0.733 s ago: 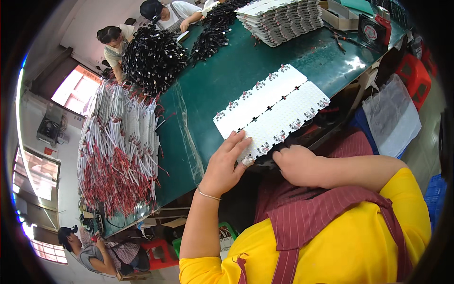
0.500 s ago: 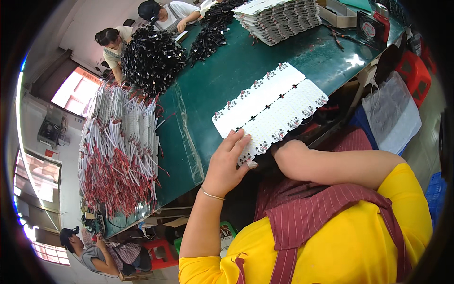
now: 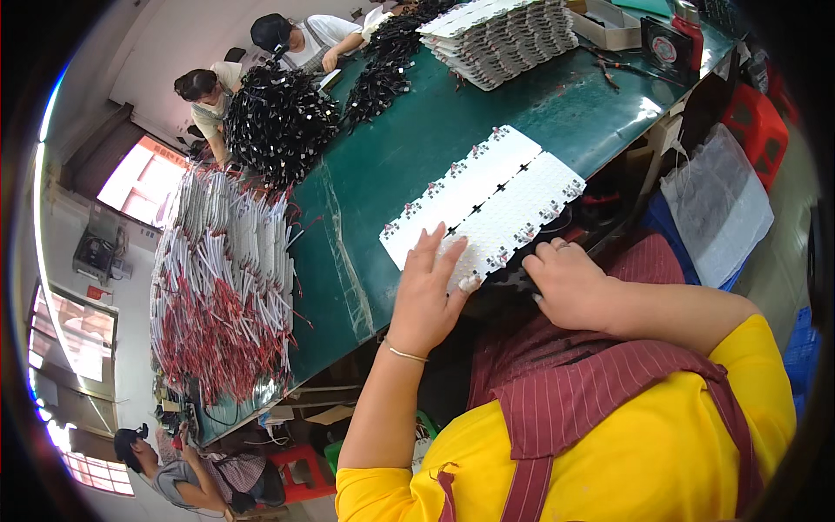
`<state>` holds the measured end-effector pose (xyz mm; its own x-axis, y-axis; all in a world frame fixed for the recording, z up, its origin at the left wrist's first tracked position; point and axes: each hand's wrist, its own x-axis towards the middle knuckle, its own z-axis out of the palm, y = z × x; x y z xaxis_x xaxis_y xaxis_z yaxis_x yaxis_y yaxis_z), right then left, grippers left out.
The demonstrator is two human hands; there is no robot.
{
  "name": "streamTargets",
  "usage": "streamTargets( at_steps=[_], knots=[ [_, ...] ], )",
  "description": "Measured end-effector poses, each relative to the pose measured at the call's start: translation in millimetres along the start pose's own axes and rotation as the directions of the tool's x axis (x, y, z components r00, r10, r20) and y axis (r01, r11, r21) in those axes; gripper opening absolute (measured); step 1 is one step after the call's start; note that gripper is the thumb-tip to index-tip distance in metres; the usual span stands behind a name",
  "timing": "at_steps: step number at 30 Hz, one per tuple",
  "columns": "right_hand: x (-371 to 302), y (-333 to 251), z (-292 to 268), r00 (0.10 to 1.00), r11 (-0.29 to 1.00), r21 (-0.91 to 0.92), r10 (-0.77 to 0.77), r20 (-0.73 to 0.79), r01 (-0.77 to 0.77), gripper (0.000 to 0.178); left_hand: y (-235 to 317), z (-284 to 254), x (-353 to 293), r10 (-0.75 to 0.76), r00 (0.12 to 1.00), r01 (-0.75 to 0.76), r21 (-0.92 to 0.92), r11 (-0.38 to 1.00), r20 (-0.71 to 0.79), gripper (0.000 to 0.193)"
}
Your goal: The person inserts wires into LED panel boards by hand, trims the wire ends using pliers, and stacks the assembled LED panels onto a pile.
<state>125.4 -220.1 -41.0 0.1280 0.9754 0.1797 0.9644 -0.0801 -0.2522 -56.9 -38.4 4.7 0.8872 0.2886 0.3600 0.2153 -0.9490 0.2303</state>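
A flat panel of joined white LED boards (image 3: pixel 531 196) lies slantwise near the table's front edge. Small metal and red parts line its long sides, and black pieces run along the middle seam. My left hand (image 3: pixel 426 291) rests on its near left corner, fingers spread over the top and the thumb, its tip wrapped in white, at the edge. Just off the panel's near long side is my right hand (image 3: pixel 570 283). Its fingers are bent, with a gap to the thumb, and I see nothing between them.
Bundles of white and red wires (image 3: pixel 226 287) are heaped at the left, behind them a pile of black cables (image 3: pixel 278 122). A stack of white boards (image 3: pixel 500 43) stands at the back. Other people work beyond the table (image 3: pixel 365 191). A red stool (image 3: pixel 752 130) is at the right.
My right hand has come up from beside the table edge, and its fingers now show. The left hand stays on the panel, its fingers spread a little wider. The view has shifted slightly.
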Motion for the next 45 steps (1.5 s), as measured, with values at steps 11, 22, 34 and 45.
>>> streamTargets(
  at_steps=[11, 22, 34, 45],
  knots=[
    [-22, 15, 34, 0.986, 0.997, -0.021, 0.075, 0.149, -0.072, 0.032, -5, 5, 3, -0.074, 0.984, 0.073, 0.009, 0.997, 0.16, 0.052],
    [10, 0, 9, 0.972, 0.999, -0.024, -0.017, 0.235, 0.023, 0.023, 0, 6, 5, -0.096, 0.984, 0.1, -0.018, 0.995, 0.153, 0.062],
    [-5, 17, 13, 0.96, 0.987, -0.02, 0.162, 0.23, -0.162, 0.04, 5, 0, 3, -0.058, 0.992, 0.054, 0.031, 0.998, 0.11, 0.078],
    [-16, 18, 7, 0.986, 0.998, -0.056, 0.013, 0.164, -0.004, 0.024, 9, 17, 23, -0.05, 0.992, 0.054, -0.033, 0.998, 0.116, 0.049]
  ],
)
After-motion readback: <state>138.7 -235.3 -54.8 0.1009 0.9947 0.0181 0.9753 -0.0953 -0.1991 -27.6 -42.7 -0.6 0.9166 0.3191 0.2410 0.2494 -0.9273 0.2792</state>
